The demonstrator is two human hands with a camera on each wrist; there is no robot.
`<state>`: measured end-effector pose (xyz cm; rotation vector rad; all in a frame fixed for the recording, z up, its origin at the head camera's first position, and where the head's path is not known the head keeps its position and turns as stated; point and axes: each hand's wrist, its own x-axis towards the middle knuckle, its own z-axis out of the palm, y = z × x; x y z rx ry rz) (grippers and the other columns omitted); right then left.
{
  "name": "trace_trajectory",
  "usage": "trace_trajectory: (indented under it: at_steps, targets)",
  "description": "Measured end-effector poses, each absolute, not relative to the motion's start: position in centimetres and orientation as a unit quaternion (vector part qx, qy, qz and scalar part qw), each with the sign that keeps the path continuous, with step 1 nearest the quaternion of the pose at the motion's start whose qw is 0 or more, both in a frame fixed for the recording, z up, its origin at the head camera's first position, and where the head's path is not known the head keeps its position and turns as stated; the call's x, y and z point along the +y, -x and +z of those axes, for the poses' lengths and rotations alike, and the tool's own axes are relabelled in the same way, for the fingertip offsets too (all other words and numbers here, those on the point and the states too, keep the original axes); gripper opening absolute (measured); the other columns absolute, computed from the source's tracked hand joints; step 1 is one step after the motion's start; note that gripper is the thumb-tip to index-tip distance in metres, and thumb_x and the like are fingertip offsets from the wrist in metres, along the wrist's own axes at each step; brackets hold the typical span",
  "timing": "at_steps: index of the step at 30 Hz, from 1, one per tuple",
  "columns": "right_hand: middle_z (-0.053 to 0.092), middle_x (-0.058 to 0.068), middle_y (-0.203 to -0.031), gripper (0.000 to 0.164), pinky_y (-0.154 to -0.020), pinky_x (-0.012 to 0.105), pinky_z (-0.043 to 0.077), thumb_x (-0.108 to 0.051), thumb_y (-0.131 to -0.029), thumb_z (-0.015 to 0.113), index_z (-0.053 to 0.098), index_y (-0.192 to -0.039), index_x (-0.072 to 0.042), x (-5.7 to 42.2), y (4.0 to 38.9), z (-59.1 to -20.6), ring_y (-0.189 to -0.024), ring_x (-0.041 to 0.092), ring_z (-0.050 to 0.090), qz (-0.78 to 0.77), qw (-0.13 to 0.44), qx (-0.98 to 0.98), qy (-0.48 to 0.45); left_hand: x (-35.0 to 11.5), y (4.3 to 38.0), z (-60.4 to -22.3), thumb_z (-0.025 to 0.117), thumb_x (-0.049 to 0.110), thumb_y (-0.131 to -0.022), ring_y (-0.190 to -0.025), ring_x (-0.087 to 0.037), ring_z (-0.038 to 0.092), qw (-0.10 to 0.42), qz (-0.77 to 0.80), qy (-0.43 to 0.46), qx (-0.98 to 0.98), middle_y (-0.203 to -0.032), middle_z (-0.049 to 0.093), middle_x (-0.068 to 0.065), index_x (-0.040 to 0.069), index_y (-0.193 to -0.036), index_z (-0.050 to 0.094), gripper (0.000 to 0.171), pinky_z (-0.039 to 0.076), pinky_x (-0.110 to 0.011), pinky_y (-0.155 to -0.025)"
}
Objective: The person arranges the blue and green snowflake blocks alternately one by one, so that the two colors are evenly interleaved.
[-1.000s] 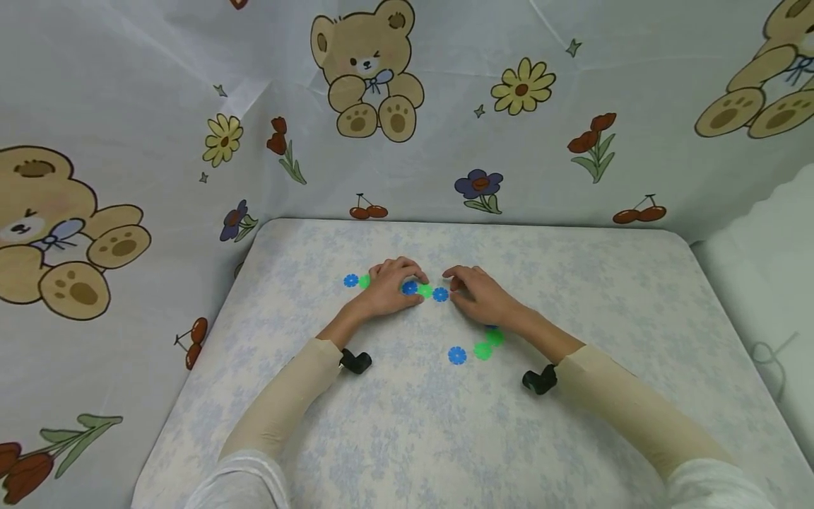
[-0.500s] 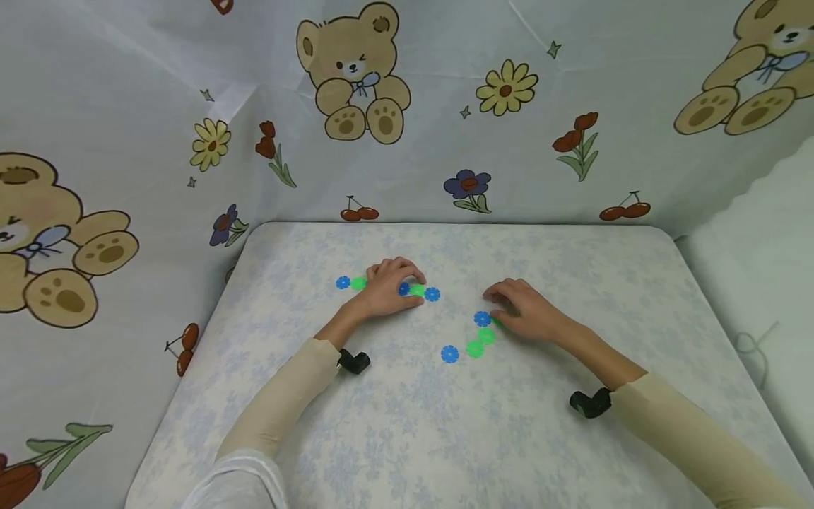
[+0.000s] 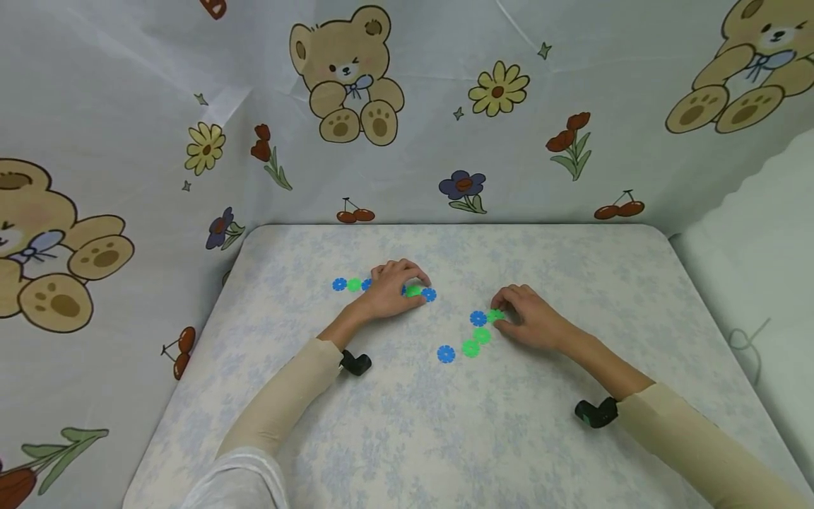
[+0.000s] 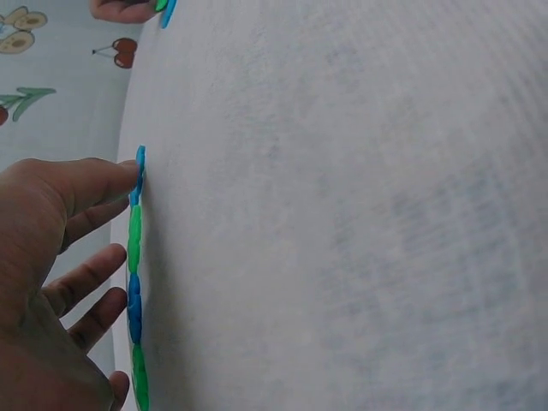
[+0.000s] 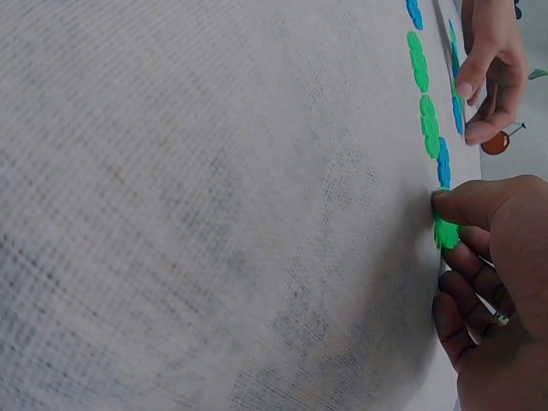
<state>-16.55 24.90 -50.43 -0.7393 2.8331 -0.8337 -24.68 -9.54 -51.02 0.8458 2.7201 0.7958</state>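
Note:
A row of alternating blue and green flower-shaped discs lies across the table, partly hidden under my left hand (image 3: 389, 291). My left thumb and index finger pinch the blue disc (image 3: 429, 295) at the row's right end. Edge-on in the left wrist view, that blue disc (image 4: 140, 158) joins a green disc (image 4: 134, 240). My right hand (image 3: 531, 319) pinches a loose green disc (image 3: 495, 316) between thumb and fingers. In the right wrist view the thumb lies on the near face of this green disc (image 5: 446, 233).
Beside the right hand lies a blue disc (image 3: 478, 319). Two more green discs (image 3: 482, 336) and another blue disc (image 3: 446, 354) lie nearer me. A patterned cloth (image 3: 381, 170) hangs behind the table (image 3: 356, 438); a white cord (image 3: 750, 346) is at the right.
My right hand has left the row's right end, moved right and toward me, and taken hold of a green disc. My left fingers have shifted slightly right onto the end blue disc.

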Motion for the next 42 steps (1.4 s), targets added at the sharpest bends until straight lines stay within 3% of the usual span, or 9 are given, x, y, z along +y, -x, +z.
trace_trajectory:
  at_steps: [20,35,42]
  targets:
    - [0.071,0.010,-0.120,0.026,-0.099,0.051,0.049,-0.015,-0.100,0.076,0.067,-0.123,-0.006,23.5,18.3,-50.4,-0.113,0.029,0.058,-0.280,0.042,0.931,0.229,-9.7,24.9,-51.4,0.075,0.036,-0.102,-0.143,-0.032,0.044,0.098,0.275,-0.284,0.913,-0.152,0.053,0.000,0.034,-0.124,0.073,0.022,0.019,-0.067,-0.119]
    - [0.071,0.008,-0.118,0.027,-0.103,0.050,0.049,-0.019,-0.100,0.078,0.067,-0.122,-0.009,21.4,19.8,-50.4,-0.115,0.028,0.059,-0.290,0.059,0.929,0.222,-9.7,24.9,-51.4,0.074,0.035,-0.103,-0.146,-0.033,0.041,0.101,0.273,-0.284,0.914,-0.153,0.053,-0.001,0.038,-0.124,0.074,0.022,0.018,-0.067,-0.119]
    - [0.070,0.009,-0.114,0.027,-0.099,0.048,0.049,-0.020,-0.100,0.078,0.068,-0.121,-0.007,20.1,20.5,-50.6,-0.110,0.027,0.059,-0.298,0.055,0.925,0.228,-9.7,25.0,-51.5,0.073,0.036,-0.104,-0.146,-0.033,0.040,0.104,0.273,-0.280,0.914,-0.152,0.052,0.001,0.038,-0.124,0.074,0.021,0.017,-0.067,-0.121]
